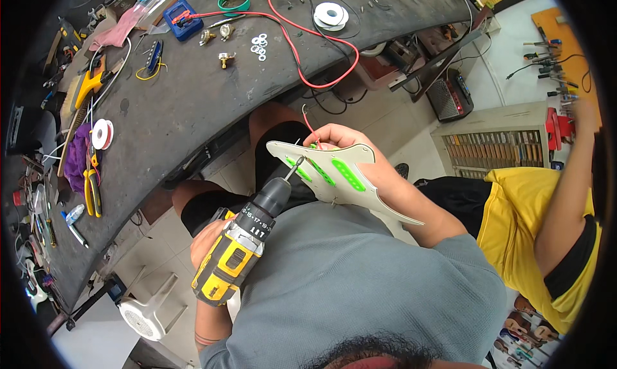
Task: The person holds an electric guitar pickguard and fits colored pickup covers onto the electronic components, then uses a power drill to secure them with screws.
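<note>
My left hand (204, 242) is wrapped round the grip of a yellow and black cordless drill (239, 256), mostly hidden behind it. The drill points up and away, and its bit meets or nearly meets the face of a white guitar pickguard (357, 205) beside a green pickup (299, 170). Whether the bit touches a screw I cannot make out. My right hand (340, 136) grips the pickguard by its far edge, fingers partly behind it. Two more green pickups (348, 175) sit in the pickguard. A red wire (308, 120) sticks up from behind its far edge, near my fingertips.
The dark workbench (186, 112) bears a blue box (182, 19), washers (259, 46), potentiometers (225, 59), wire spools (331, 16), a red cable (289, 41) and pliers (94, 192). At right stands a person in a yellow shirt (520, 215). A white stool (143, 317) is at lower left.
</note>
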`<state>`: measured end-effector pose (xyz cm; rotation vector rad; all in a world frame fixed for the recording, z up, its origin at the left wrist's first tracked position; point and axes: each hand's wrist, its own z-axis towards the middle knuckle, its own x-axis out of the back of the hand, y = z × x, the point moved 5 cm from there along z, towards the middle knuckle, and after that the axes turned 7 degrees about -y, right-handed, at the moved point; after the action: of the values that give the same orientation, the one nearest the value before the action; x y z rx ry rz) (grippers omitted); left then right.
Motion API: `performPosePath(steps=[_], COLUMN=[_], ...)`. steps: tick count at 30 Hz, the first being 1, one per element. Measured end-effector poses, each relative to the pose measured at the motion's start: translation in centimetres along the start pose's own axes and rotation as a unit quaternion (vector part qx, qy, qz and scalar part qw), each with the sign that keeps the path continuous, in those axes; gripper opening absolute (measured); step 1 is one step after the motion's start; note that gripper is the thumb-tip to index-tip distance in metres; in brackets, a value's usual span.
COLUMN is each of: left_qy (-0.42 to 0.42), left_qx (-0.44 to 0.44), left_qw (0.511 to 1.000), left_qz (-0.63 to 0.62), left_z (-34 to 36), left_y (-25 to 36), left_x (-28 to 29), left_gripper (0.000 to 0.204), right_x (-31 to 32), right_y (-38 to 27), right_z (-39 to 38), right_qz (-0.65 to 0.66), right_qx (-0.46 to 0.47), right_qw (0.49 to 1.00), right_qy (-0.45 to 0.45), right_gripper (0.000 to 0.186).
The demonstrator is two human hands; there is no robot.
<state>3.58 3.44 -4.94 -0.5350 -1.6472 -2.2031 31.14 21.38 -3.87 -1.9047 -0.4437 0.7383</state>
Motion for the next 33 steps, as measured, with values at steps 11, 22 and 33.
performPosePath(steps=[11,22,33], left_qy=[-0.013,-0.021,0.001], left_qx=[-0.004,0.034,0.034], left_qw=[0.999,0.997,0.999], left_qz=[0.041,0.068,0.029], left_z=[0.4,0.0,0.4], left_y=[0.5,0.2,0.3], left_x=[-0.2,-0.3,-0.1], left_gripper=[0.055,0.053,0.043], right_x=[1.1,1.5,1.6], right_y=[1.1,1.2,1.3], right_z=[0.1,-0.1,-0.1], right_qz=[0.018,0.037,0.051], right_qx=[0.046,0.060,0.005], right_qw=[0.998,0.997,0.999], right_qy=[0.033,0.010,0.017], right_gripper=[0.018,0.020,0.022])
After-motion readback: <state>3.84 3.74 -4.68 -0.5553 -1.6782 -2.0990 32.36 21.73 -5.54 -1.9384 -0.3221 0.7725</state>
